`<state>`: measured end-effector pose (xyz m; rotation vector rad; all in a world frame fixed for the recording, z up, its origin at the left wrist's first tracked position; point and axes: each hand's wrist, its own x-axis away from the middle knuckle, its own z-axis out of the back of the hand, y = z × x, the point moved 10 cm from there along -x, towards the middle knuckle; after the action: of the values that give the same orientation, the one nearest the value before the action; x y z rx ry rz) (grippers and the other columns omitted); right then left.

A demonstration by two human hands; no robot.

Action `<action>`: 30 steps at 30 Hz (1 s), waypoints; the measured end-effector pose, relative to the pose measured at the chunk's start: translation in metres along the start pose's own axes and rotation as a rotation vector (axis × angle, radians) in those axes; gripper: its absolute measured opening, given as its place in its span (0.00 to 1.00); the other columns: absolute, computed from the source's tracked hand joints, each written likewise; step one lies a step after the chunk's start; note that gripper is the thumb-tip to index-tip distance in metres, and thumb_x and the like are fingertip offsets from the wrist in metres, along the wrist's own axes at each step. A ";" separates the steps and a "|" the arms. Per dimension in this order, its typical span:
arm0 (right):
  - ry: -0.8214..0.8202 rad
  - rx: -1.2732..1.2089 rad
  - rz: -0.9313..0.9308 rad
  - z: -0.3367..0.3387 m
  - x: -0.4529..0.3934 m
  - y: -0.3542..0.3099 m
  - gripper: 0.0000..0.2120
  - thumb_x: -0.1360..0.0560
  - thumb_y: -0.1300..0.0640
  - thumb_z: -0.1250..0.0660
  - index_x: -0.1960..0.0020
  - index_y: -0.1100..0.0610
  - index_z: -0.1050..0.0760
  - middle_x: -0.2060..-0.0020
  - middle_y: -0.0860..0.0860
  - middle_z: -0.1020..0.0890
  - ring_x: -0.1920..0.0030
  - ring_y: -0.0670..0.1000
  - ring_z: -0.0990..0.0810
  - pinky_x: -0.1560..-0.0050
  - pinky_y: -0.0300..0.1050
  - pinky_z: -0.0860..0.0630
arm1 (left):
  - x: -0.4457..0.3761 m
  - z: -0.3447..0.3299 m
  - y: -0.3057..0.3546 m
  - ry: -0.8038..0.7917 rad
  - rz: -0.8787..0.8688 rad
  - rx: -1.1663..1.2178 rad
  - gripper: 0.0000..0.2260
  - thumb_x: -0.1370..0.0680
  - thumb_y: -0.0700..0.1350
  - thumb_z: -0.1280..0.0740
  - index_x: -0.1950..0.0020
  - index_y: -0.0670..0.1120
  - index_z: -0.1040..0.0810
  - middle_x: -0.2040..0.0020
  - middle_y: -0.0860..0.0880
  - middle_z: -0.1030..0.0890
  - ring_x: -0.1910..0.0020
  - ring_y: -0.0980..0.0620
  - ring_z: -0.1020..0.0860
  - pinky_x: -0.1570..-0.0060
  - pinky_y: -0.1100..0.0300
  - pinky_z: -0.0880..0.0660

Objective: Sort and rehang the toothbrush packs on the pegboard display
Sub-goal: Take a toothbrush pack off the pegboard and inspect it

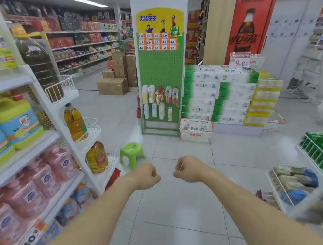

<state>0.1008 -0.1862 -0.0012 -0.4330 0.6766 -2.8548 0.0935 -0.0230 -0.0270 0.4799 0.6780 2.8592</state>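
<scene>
Shop aisle, pale tiled floor [184,209], shelving both sides. From my remote seat: both arms stretch fwd over the tiles. Left hand [145,175] is a closed fist, fingers curled in, holding nothing I can see. Right hand [188,169] is also fisted; a thin pale line shows at the knuckles, can't tell if that's an object. The fists sit near each other, not touching.

Just past the left hand, at 11 o'clock, a small green stool [131,152] stands on the floor. Further out at 12, the green pegboard display [161,67] stands upright against a white column; its upper part is bare holes under a row of price tags. Toothbrush packs [159,102] hang low on it in two rows, well apart from both hands. At 1 o'clock, a white basket [195,128] with orange rim sits just beside the board's base, w/ stacked tissue packs [218,91] behind. At 9, shelves w/ detergent jugs [14,120] and oil bottles [75,121].
</scene>
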 end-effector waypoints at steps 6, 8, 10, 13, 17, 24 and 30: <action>-0.201 -0.070 -0.110 -0.085 -0.060 0.065 0.17 0.23 0.50 0.30 0.44 0.64 0.22 0.46 0.61 0.16 0.53 0.59 0.19 0.41 0.57 0.21 | -0.067 -0.076 -0.043 -0.165 0.087 -0.066 0.13 0.19 0.52 0.36 0.47 0.43 0.20 0.47 0.46 0.18 0.47 0.46 0.22 0.49 0.57 0.26; -0.284 -0.050 -0.155 -0.115 -0.085 0.083 0.22 0.23 0.51 0.31 0.41 0.69 0.23 0.43 0.66 0.18 0.50 0.65 0.19 0.39 0.60 0.22 | -0.095 -0.100 -0.060 -0.223 0.100 -0.043 0.11 0.19 0.52 0.36 0.50 0.44 0.22 0.49 0.46 0.20 0.50 0.46 0.23 0.52 0.57 0.28; -0.365 -0.026 -0.186 -0.144 -0.115 0.100 0.22 0.22 0.50 0.31 0.40 0.68 0.22 0.41 0.64 0.18 0.42 0.64 0.20 0.38 0.59 0.23 | -0.125 -0.126 -0.082 -0.299 0.118 -0.008 0.10 0.19 0.51 0.37 0.53 0.45 0.24 0.52 0.48 0.21 0.54 0.47 0.24 0.54 0.57 0.29; -0.467 -0.004 -0.228 -0.175 -0.164 0.118 0.19 0.21 0.50 0.33 0.39 0.64 0.22 0.42 0.61 0.17 0.41 0.61 0.19 0.38 0.56 0.22 | -0.173 -0.155 -0.116 -0.406 0.159 0.019 0.12 0.19 0.50 0.38 0.53 0.43 0.23 0.51 0.43 0.19 0.56 0.45 0.23 0.54 0.54 0.27; -0.588 0.051 -0.274 -0.190 -0.221 0.134 0.16 0.21 0.50 0.34 0.39 0.60 0.23 0.43 0.56 0.18 0.43 0.58 0.19 0.40 0.55 0.21 | -0.233 -0.157 -0.148 -0.486 0.206 0.084 0.12 0.18 0.52 0.39 0.50 0.44 0.22 0.50 0.46 0.20 0.52 0.45 0.21 0.49 0.52 0.24; -0.639 0.021 -0.322 -0.169 -0.335 0.152 0.18 0.21 0.53 0.37 0.37 0.64 0.22 0.41 0.60 0.18 0.40 0.60 0.19 0.40 0.55 0.21 | -0.343 -0.129 -0.168 -0.599 0.247 0.136 0.13 0.18 0.51 0.39 0.47 0.43 0.22 0.49 0.47 0.20 0.50 0.45 0.21 0.47 0.51 0.23; -0.687 -0.030 -0.251 -0.141 -0.490 0.180 0.16 0.18 0.53 0.39 0.44 0.64 0.21 0.46 0.59 0.17 0.44 0.60 0.19 0.46 0.49 0.23 | -0.493 -0.099 -0.184 -0.591 0.303 0.168 0.13 0.18 0.52 0.39 0.50 0.42 0.23 0.50 0.46 0.19 0.53 0.47 0.22 0.50 0.53 0.25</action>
<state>0.5362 -0.1714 -0.3221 -1.4937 0.5486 -2.6194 0.5356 -0.0138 -0.3288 1.4850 0.7764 2.6871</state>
